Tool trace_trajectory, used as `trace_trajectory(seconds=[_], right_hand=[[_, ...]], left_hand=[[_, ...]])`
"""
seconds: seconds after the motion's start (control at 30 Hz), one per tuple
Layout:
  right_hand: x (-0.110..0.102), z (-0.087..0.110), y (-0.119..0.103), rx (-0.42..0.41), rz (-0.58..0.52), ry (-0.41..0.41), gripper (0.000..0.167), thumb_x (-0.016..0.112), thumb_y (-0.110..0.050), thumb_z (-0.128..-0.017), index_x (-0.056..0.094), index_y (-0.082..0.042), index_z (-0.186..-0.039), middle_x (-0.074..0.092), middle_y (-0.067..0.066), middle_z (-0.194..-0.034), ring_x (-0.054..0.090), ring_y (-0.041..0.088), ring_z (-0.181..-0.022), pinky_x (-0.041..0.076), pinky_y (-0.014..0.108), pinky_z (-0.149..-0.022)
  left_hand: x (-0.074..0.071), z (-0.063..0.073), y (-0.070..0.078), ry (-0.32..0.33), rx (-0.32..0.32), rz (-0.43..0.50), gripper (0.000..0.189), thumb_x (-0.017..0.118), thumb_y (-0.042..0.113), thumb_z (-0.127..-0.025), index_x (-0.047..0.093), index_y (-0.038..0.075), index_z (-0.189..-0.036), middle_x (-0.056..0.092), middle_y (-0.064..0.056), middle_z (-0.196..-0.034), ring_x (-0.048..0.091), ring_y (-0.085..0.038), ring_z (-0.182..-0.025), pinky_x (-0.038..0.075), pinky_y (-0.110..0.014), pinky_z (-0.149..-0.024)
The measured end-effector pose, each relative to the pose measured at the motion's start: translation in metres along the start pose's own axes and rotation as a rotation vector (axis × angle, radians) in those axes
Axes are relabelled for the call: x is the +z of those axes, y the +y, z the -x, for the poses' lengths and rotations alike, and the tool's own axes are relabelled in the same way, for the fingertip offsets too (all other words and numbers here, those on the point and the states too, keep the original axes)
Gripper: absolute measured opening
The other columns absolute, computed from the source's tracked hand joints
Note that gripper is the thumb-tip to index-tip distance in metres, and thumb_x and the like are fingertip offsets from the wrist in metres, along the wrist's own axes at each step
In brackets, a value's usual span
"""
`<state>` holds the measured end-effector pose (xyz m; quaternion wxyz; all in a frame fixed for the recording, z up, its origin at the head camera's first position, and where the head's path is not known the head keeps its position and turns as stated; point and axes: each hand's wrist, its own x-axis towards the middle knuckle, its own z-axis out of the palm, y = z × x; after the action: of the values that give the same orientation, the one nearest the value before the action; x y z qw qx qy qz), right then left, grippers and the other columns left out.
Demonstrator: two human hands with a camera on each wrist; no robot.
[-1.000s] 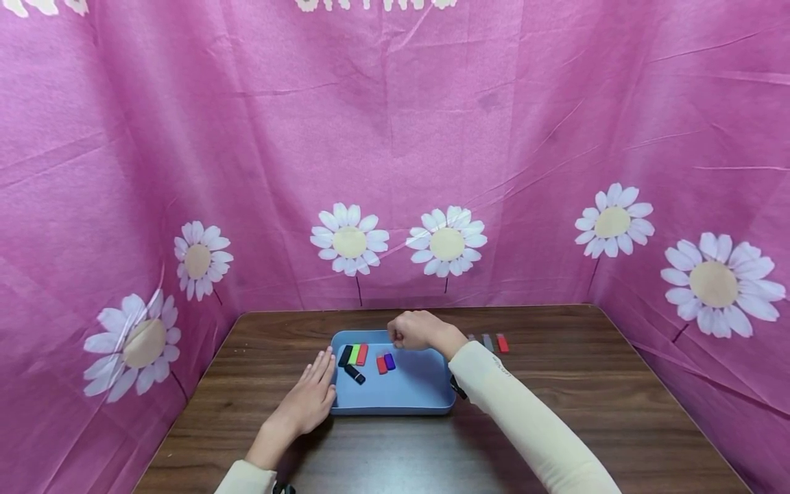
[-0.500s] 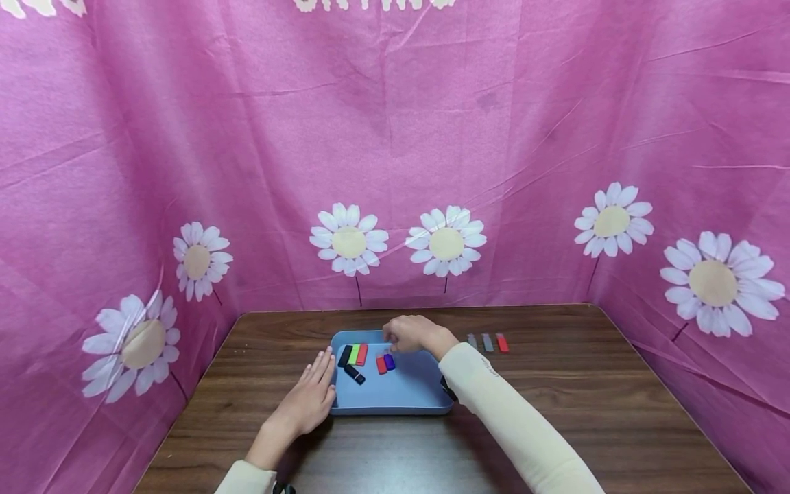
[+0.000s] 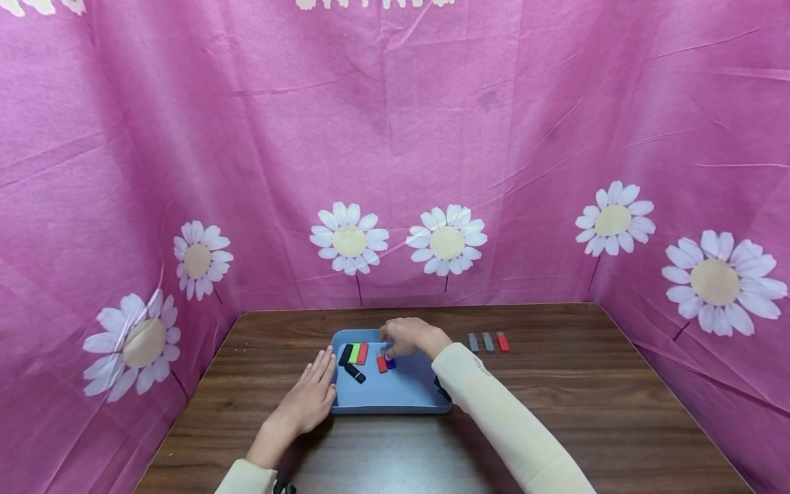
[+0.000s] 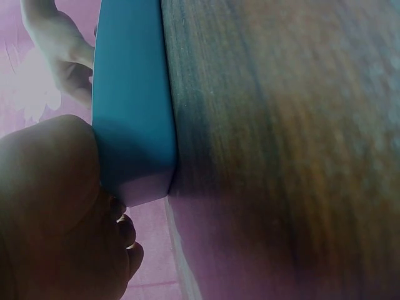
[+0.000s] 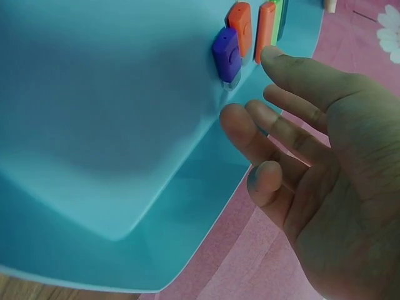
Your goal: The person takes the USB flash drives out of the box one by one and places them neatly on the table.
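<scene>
My left hand point(image 3: 305, 396) lies with straight fingers along the left wall of a blue tray point(image 3: 395, 410), touching its rim. Over the far part of the tray, my right hand point(image 3: 410, 337) hangs with thumb and fingers apart. In the right wrist view nothing is between its fingers. Just beside the fingertips lie a purple USB stick point(image 5: 226, 55) and a red USB stick point(image 5: 240, 28), side by side, with clear ends. The head view has the right hand partly covering the purple one.
In the tray's far left corner, black point(image 3: 345, 355), lime point(image 3: 354, 354) and red point(image 3: 362, 353) sticks form a row. A black USB stick point(image 3: 354, 373) lies slanted below. Two grey sticks point(image 3: 488, 342) and a red stick point(image 3: 503, 342) lie on the table behind my right sleeve.
My right hand has moved left and slightly nearer, its fingers spreading, until it partly covers the purple stick. The left hand has stayed put.
</scene>
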<state>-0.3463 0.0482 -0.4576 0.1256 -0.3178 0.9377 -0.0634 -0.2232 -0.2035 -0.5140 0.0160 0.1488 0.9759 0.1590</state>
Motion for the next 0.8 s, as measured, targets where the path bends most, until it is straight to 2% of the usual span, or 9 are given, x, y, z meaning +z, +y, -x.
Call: trace_trajectory(seconds=[0.23,0.6,0.8], right_hand=[[0.0024,-0.0010,-0.0025,0.018,-0.020,-0.026,0.046,0.081,-0.032,-0.095,0.071,-0.018,-0.137,0.072,0.001,-0.134,0.066,0.020,-0.124,0.057,0.045,-0.110],[0.0051,-0.0050,-0.0045,0.060,0.046,-0.056,0.056,0.089,-0.040,-0.087,0.071,-0.020,-0.136,0.072,-0.001,-0.127,0.062,0.014,-0.104,0.058,0.038,-0.104],[0.0099,-0.0049,-0.0054,0.068,0.070,-0.064,0.060,0.090,-0.041,-0.085,0.070,-0.022,-0.138,0.068,-0.002,-0.126,0.060,0.013,-0.101,0.058,0.038,-0.104]], left_hand=[[0.0013,-0.0007,-0.0011,0.000,0.001,-0.002,0.062,0.045,0.023,-0.113,0.029,-0.005,-0.165,0.018,-0.019,-0.178,0.018,-0.037,-0.166,0.023,-0.057,-0.134],[0.0012,-0.0020,-0.0017,-0.005,0.000,-0.010,0.062,0.045,0.023,-0.113,0.029,-0.004,-0.166,0.017,-0.019,-0.178,0.018,-0.037,-0.166,0.023,-0.057,-0.134],[0.0001,-0.0020,-0.0008,-0.007,-0.003,-0.007,0.063,0.046,0.024,-0.113,0.029,-0.004,-0.166,0.017,-0.018,-0.178,0.018,-0.038,-0.166,0.023,-0.057,-0.133]])
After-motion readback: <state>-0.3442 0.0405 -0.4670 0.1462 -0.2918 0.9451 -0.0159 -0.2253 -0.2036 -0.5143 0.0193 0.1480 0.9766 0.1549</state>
